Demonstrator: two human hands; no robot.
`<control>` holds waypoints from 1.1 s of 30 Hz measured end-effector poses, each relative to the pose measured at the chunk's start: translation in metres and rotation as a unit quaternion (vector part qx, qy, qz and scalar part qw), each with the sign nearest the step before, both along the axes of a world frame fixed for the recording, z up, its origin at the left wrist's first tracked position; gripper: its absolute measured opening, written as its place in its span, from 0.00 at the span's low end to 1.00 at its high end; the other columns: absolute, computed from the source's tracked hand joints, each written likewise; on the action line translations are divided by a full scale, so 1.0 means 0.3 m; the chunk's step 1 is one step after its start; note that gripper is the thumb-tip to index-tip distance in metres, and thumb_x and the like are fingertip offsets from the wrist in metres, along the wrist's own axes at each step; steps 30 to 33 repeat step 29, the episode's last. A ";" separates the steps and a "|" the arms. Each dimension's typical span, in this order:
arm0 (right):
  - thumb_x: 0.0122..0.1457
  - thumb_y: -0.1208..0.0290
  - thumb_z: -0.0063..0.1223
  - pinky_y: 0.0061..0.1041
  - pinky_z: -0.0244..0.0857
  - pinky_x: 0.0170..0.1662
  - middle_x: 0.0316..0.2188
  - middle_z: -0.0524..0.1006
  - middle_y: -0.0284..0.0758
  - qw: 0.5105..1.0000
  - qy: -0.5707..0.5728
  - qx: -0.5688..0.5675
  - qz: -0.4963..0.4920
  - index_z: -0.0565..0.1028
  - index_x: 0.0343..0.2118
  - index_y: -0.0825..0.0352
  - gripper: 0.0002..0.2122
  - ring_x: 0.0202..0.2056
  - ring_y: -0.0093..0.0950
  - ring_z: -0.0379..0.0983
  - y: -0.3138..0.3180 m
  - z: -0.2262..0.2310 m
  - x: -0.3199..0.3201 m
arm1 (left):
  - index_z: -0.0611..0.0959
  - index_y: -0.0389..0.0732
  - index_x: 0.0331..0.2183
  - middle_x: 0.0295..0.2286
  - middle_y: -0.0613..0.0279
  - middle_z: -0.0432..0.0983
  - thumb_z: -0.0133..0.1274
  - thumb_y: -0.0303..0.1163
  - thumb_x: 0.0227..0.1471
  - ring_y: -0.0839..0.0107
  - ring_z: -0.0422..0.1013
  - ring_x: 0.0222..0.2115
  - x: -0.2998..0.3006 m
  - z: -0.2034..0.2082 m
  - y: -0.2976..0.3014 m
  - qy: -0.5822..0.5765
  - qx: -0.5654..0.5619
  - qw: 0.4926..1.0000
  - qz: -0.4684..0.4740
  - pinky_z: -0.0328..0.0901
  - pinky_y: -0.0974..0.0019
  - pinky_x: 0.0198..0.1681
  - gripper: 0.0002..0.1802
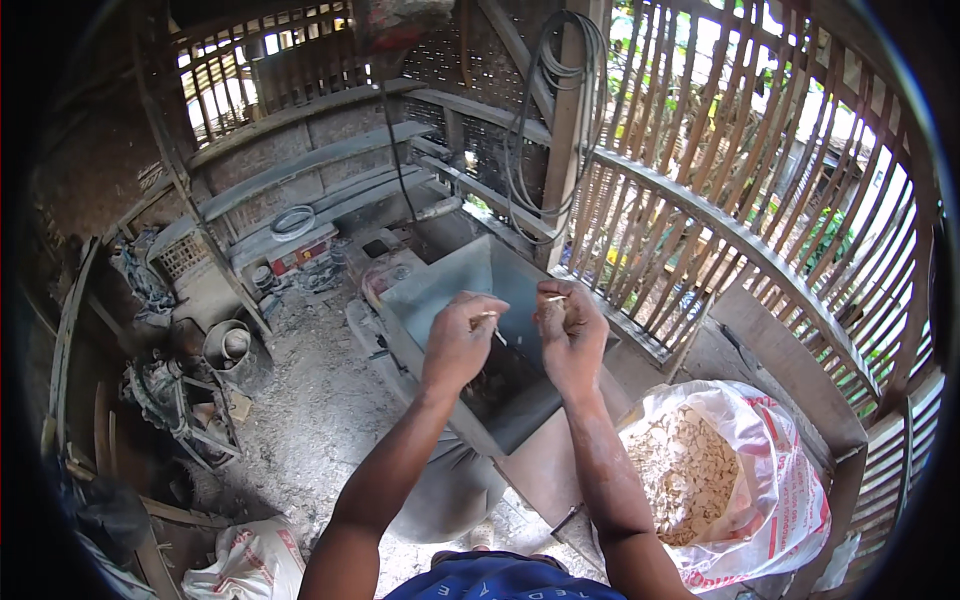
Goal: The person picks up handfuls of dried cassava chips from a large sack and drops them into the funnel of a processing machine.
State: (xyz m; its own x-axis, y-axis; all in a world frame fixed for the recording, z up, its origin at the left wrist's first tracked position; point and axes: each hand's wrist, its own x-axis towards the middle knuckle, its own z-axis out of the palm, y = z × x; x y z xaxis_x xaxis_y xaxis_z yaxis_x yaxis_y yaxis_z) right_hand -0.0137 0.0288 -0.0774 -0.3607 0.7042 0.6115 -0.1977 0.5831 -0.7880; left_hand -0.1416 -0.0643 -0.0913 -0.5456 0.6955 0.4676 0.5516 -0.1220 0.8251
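Both my hands are raised over a wide grey metal hopper [427, 292], with a dark opening low inside it. My left hand [458, 345] is closed, and a thin pale dried chip [484, 316] pokes out between thumb and fingers. A small whitish sliver shows just beside its fingertips; whether it is held or falling I cannot tell. My right hand [575, 345], dusty and curled, pinches another pale chip [556, 297] near the fingertips. To the right of my right forearm stands an open white sack [785, 490] with red print, filled with broken pale dried chips [685, 470].
A slatted wooden wall [720, 190] borders the right side, with a coiled hose [522, 130] on its post. On the dusty floor at left stand a bucket [232, 355] and a metal frame machine [185, 405]. Another white sack [250, 562] lies at lower left.
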 end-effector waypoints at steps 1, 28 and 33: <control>0.58 0.84 0.47 0.22 0.67 0.32 0.33 0.77 0.38 1.000 -0.014 -0.024 -0.004 0.76 0.38 0.74 0.08 0.29 0.23 0.74 -0.008 0.008 0.001 | 0.86 0.35 0.37 0.37 0.55 0.80 0.53 0.18 0.50 0.66 0.77 0.36 0.002 -0.002 -0.004 0.002 0.000 1.000 0.012 0.71 0.66 0.42 0.12; 0.59 0.79 0.53 0.29 0.68 0.55 0.44 0.81 0.45 0.997 0.001 -0.074 0.030 0.78 0.48 0.74 0.14 0.46 0.31 0.79 -0.181 0.000 0.436 | 0.88 0.35 0.35 0.43 0.51 0.82 0.58 0.37 0.54 0.56 0.75 0.50 0.169 -0.060 -0.355 0.086 0.116 0.982 0.122 0.65 0.58 0.56 0.14; 0.59 0.79 0.53 0.29 0.68 0.55 0.44 0.81 0.45 0.996 -0.006 -0.079 0.041 0.78 0.48 0.74 0.14 0.46 0.31 0.79 -0.195 -0.016 0.439 | 0.88 0.39 0.38 0.46 0.49 0.80 0.59 0.38 0.56 0.57 0.73 0.52 0.231 -0.106 -0.413 0.050 0.152 0.972 0.170 0.61 0.54 0.61 0.14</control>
